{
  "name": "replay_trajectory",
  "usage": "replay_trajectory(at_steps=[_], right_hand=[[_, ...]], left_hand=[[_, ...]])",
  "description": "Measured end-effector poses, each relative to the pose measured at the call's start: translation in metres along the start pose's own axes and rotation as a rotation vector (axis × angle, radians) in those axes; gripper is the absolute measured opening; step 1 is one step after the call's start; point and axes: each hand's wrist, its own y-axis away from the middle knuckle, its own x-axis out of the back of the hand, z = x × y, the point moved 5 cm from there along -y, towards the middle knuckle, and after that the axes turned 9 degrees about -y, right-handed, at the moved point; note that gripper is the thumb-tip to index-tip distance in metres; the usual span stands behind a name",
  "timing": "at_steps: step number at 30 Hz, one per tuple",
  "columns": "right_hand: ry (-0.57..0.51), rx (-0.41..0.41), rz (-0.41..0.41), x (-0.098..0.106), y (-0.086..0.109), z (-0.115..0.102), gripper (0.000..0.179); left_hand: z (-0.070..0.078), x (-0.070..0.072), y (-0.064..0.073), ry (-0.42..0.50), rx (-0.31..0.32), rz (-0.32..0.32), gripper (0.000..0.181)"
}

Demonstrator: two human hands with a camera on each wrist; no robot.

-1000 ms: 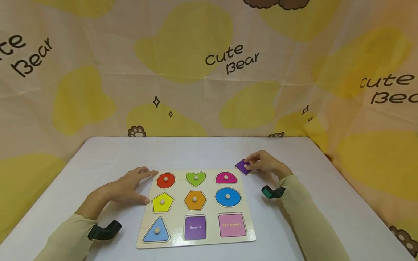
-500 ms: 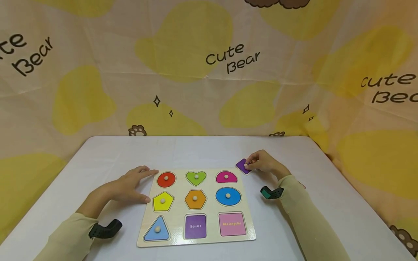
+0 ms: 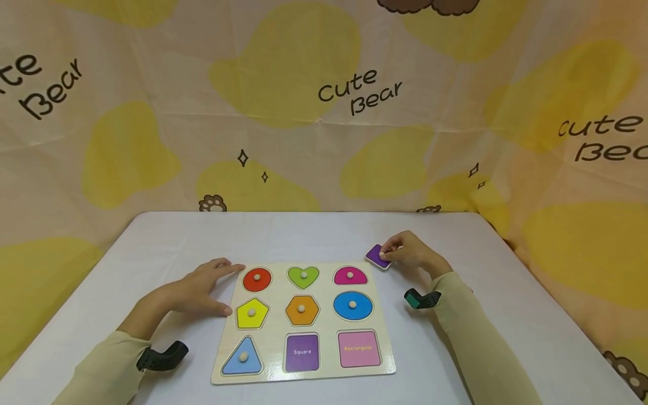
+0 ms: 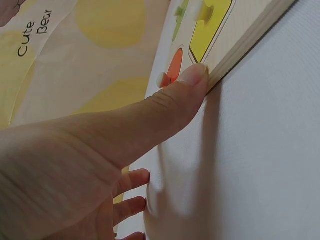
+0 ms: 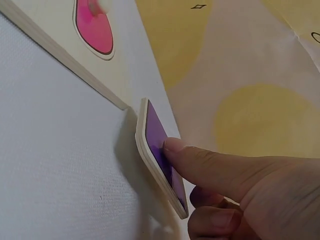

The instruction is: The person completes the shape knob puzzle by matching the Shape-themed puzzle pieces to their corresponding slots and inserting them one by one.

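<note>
My right hand (image 3: 411, 251) pinches the small knob of a purple square puzzle piece (image 3: 373, 257) by the board's far right corner. In the right wrist view the piece is tilted, its pale wooden edge showing and a shadow beneath. The wooden puzzle board (image 3: 273, 360) lies flat on the table. At its left side is my left hand (image 3: 194, 289), fingers spread; the thumb tip (image 4: 196, 75) touches the edge near the yellow pentagon (image 3: 252, 313). Two recesses hold no piece: the purple one (image 3: 302, 352) marked "Square" and the pink one (image 3: 359, 349) marked "Rectangular".
Other knobbed pieces sit in the board, among them a red circle (image 3: 257, 279), an orange hexagon (image 3: 302, 318) and a light blue triangle (image 3: 242, 365). A printed cloth (image 3: 283, 67) hangs behind the white table (image 3: 304, 236). Black devices are worn on both wrists.
The purple square has risen slightly and tipped, so its pale near edge now shows. My right hand has shifted only a little with it; the left hand stays put.
</note>
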Motion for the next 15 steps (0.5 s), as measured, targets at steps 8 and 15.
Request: replay_trajectory(at_steps=[8, 15], right_hand=[[-0.003, 0.046, -0.002, 0.001, 0.002, -0.006, 0.019], [-0.022, 0.098, -0.034, -0.005, 0.004, -0.015, 0.019]], left_hand=[[-0.001, 0.0, 0.001, 0.002, -0.003, 0.006, 0.094], [-0.001, -0.001, 0.001, 0.002, -0.005, 0.011, 0.094]])
